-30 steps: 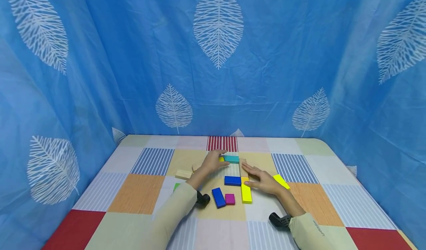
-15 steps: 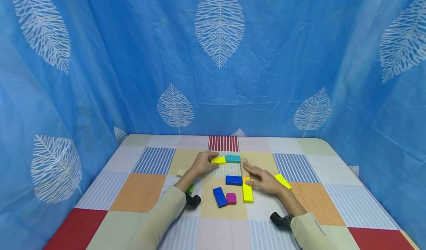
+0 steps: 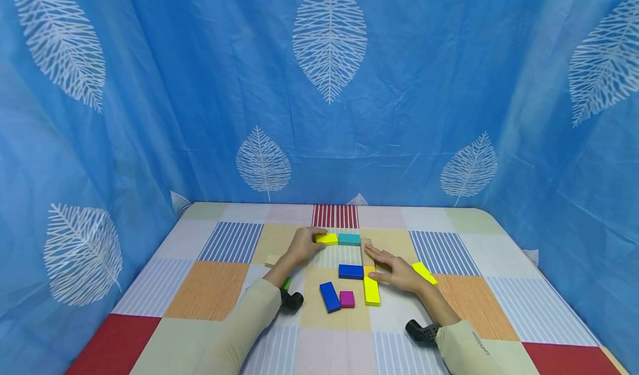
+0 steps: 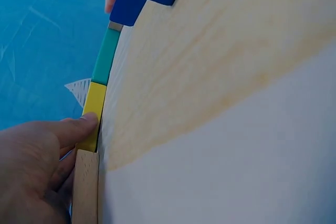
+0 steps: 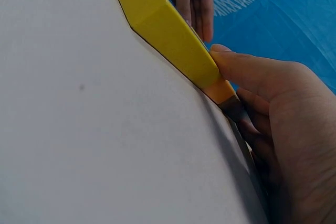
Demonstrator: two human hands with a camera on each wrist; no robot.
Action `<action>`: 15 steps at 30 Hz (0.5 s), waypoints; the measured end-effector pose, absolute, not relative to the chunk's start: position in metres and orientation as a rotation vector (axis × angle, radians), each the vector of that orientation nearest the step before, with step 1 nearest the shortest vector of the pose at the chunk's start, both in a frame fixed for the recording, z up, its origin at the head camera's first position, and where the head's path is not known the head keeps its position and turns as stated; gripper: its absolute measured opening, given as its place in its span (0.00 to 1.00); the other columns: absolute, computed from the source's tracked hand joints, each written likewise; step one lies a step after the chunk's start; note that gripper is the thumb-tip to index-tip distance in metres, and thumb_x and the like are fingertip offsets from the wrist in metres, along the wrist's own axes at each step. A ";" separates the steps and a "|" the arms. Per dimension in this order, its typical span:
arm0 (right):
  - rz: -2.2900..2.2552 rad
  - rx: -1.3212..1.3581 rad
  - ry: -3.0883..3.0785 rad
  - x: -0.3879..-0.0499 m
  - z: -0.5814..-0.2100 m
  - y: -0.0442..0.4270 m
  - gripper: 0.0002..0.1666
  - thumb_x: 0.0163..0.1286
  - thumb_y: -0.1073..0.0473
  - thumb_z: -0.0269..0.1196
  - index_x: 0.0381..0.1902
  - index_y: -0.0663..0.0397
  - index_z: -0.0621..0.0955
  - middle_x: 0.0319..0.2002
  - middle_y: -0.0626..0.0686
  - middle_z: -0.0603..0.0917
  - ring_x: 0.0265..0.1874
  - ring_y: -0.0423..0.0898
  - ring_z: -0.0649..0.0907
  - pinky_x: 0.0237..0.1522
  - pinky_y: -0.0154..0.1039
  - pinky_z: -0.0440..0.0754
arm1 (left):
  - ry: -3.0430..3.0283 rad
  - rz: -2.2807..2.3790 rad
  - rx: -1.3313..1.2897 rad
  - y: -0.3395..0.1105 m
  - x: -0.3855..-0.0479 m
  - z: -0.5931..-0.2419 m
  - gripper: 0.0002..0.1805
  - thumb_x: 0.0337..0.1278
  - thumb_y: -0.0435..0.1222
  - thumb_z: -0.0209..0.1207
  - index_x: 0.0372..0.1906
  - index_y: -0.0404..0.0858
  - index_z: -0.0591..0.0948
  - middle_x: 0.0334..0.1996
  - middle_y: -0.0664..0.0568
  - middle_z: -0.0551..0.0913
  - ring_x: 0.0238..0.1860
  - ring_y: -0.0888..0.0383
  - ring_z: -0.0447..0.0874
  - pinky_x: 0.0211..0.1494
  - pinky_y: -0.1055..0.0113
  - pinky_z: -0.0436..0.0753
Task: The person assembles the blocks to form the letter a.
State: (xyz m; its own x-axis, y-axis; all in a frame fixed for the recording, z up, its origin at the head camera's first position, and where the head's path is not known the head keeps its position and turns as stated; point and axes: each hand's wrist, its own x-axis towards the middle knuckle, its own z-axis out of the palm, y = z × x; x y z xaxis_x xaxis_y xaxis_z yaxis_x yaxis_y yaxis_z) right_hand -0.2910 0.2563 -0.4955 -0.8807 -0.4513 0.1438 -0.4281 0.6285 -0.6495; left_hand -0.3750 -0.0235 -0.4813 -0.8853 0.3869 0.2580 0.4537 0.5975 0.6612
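At the back of the arrangement, my left hand (image 3: 302, 246) pinches a yellow block (image 3: 328, 239) between thumb and fingers. That block's right end meets a teal block (image 3: 349, 239), and the left wrist view shows them end to end. My right hand (image 3: 399, 272) rests its fingertips on a plain wooden block (image 3: 366, 257), with the thumb at an orange block (image 3: 368, 269). Nearer me, a second yellow block (image 3: 371, 293) continues that column. A blue block (image 3: 351, 272) lies crosswise against its left side. Another blue block (image 3: 330, 297), slanted, lies beside a small magenta block (image 3: 346, 299).
One more yellow block (image 3: 424, 273) lies beyond my right wrist. By my left forearm are a pale wooden block (image 3: 272, 260) and a partly hidden green block (image 3: 286, 284). A patchwork cloth (image 3: 189, 303) covers the table, with a blue curtain (image 3: 399, 86) behind.
My left hand has shifted slightly left and now holds the yellow block next to the teal one, more squarely in line than half a second ago. The right hand stays put.
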 end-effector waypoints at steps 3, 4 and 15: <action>-1.103 -0.749 2.804 -0.291 -0.496 0.256 0.42 0.61 0.40 0.60 0.70 0.45 0.61 0.70 0.50 0.56 0.68 0.57 0.56 0.65 0.59 0.50 | -2.733 -1.165 -0.717 -0.023 -0.375 -0.481 0.19 0.50 0.31 0.65 0.51 0.36 0.80 0.49 0.47 0.80 0.50 0.52 0.77 0.53 0.62 0.77; -1.103 -0.747 2.805 -0.291 -0.496 0.256 0.42 0.61 0.40 0.61 0.70 0.44 0.61 0.70 0.49 0.56 0.68 0.57 0.56 0.65 0.59 0.50 | -2.734 -1.160 -0.715 -0.023 -0.375 -0.481 0.19 0.50 0.31 0.65 0.51 0.36 0.81 0.49 0.47 0.80 0.50 0.52 0.77 0.53 0.62 0.77; -1.119 -0.755 2.795 -0.291 -0.495 0.255 0.42 0.61 0.41 0.61 0.70 0.45 0.61 0.70 0.50 0.55 0.68 0.57 0.56 0.65 0.59 0.50 | -2.718 -1.185 -0.728 -0.024 -0.376 -0.483 0.23 0.50 0.35 0.66 0.54 0.36 0.78 0.51 0.47 0.80 0.50 0.52 0.77 0.53 0.62 0.77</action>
